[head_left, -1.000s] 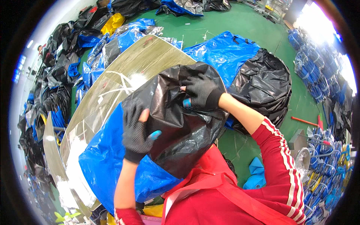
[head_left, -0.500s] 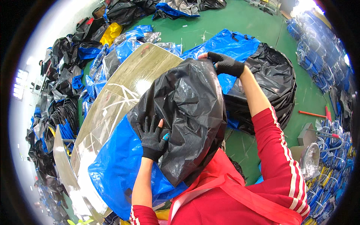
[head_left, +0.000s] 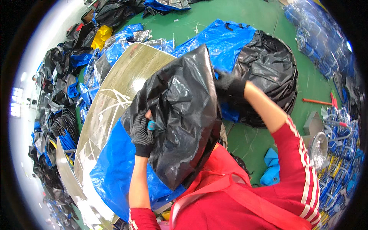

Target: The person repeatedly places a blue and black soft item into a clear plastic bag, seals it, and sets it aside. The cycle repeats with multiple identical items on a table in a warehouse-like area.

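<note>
Black-and-blue glossy plastic cover, frame center, overlapping curved-edge wood-grain board. Left hand, black knit glove, on cover left of center, fingers partly curled, grip unclear. Right hand, black-gloved, blurred at cover's upper-right edge; can't tell if gripping.

A glossy plastic sheet, black over its larger part and blue toward the lower left, lies over part of the wood-patterned worktop. The black stretch is creased and bulging, its far corner raised to a point; the blue is smoother.
</note>
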